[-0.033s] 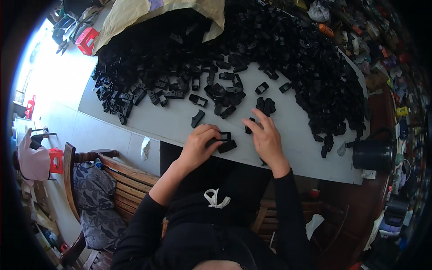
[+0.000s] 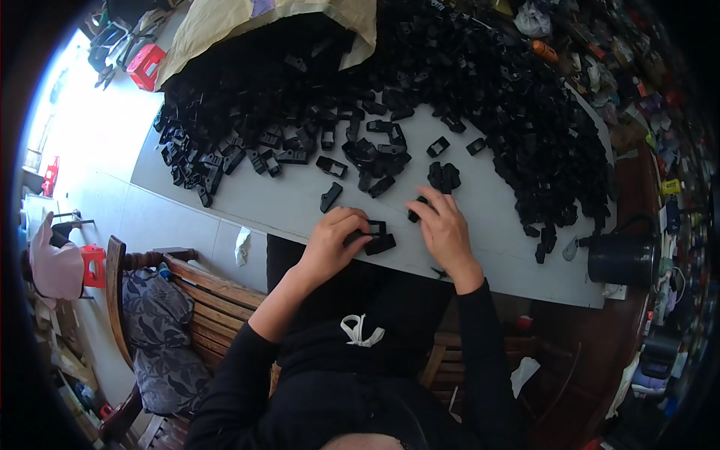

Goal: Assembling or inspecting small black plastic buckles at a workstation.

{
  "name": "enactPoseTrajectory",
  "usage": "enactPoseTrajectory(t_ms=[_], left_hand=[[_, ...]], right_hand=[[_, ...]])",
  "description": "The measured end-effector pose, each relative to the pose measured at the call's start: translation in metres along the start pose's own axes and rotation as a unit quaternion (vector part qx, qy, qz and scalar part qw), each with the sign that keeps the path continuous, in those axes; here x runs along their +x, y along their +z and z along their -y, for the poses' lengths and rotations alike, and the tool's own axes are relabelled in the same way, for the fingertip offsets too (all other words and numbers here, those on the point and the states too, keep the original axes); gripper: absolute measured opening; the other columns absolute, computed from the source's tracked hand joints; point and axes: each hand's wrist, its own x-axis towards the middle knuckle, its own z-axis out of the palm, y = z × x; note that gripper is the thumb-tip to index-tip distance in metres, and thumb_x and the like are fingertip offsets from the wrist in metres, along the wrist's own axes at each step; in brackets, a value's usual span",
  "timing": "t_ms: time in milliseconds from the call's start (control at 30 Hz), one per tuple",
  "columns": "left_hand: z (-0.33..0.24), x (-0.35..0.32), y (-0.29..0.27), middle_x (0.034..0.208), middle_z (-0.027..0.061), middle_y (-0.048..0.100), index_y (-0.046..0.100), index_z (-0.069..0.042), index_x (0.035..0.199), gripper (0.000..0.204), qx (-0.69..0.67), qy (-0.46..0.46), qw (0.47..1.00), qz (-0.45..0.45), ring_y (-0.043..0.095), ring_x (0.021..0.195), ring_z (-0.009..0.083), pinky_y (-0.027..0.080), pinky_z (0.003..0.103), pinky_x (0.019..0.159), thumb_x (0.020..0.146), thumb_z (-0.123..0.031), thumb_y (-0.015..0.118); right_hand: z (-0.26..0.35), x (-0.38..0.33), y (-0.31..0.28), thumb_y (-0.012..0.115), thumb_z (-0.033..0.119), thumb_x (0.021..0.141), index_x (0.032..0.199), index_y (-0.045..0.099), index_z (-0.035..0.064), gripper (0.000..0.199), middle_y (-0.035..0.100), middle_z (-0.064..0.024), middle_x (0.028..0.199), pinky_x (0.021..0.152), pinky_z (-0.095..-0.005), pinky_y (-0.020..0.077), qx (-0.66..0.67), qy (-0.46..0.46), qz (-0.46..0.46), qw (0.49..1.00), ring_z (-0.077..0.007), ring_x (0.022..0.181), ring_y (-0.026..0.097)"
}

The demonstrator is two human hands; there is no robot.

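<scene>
My left hand (image 2: 334, 240) rests on the near edge of the grey table (image 2: 255, 206), its fingers closed on a black plastic frame-shaped part (image 2: 373, 229). A second black part (image 2: 381, 244) lies against it. My right hand (image 2: 444, 229) is just to the right, with its fingertips pinching a small black part (image 2: 415, 212). A few loose black parts (image 2: 444, 176) lie right behind both hands. A huge pile of the same black parts (image 2: 465, 75) covers the far half of the table.
A beige sack (image 2: 247, 22) lies over the pile's far left. At the table's right end stands a black pot (image 2: 621, 259). A wooden bench (image 2: 217, 296) with a patterned cushion is under me. A red stool (image 2: 146, 66) is on the floor far left.
</scene>
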Motion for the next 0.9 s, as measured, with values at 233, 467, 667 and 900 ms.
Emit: enactPoseTrajectory(t_ms=[233, 467, 667, 900], left_hand=[[0.002, -0.004, 0.007, 0.097, 0.0119, 0.059, 0.053, -0.004, 0.106, 0.039, -0.022, -0.035, 0.999, -0.014, 0.059, 0.088, 0.0317, 0.049, 0.038, 0.075, 0.074, -0.002, 0.074], [0.005, -0.005, 0.009, 0.096, 0.0131, 0.061, 0.053, -0.004, 0.109, 0.04, -0.028, -0.041, 0.999, -0.019, 0.061, 0.089, 0.0333, 0.05, 0.039, 0.076, 0.074, -0.001, 0.074], [0.007, -0.007, 0.007, 0.097, 0.0135, 0.061, 0.054, -0.004, 0.109, 0.04, -0.031, -0.028, 0.999, 0.002, 0.061, 0.09, 0.0335, 0.05, 0.04, 0.077, 0.074, -0.001, 0.073], [-0.002, -0.006, -0.018, 0.107, 0.0115, 0.059, 0.061, -0.007, 0.101, 0.025, 0.138, 0.11, 0.983, -0.053, 0.057, 0.099, 0.033, 0.047, 0.043, 0.087, 0.078, -0.01, 0.071]], right_hand=[[0.038, 0.003, 0.016, 0.072, -0.007, 0.07, 0.103, 0.068, 0.0022, 0.035, 0.065, -0.0108, 0.096, 0.071, -0.0344, 0.0528, 0.213, 0.032, -0.011, 0.976, -0.0286, 0.084, 0.063], [0.047, 0.0, 0.035, 0.073, -0.006, 0.069, 0.099, 0.073, 0.0009, 0.031, 0.069, -0.0101, 0.097, 0.072, -0.0327, 0.0538, 0.146, -0.075, -0.083, 0.983, -0.0262, 0.087, 0.065], [0.041, -0.002, 0.032, 0.071, -0.002, 0.073, 0.106, 0.073, 0.0031, 0.033, 0.07, -0.0103, 0.106, 0.084, -0.0388, 0.0523, 0.139, -0.067, -0.052, 0.987, -0.0293, 0.101, 0.064], [0.041, -0.021, 0.025, 0.063, 0.017, 0.089, 0.126, 0.063, 0.0051, 0.039, 0.055, -0.0129, 0.138, 0.106, -0.0489, 0.0363, 0.115, -0.05, 0.072, 0.99, -0.0333, 0.134, 0.045]])
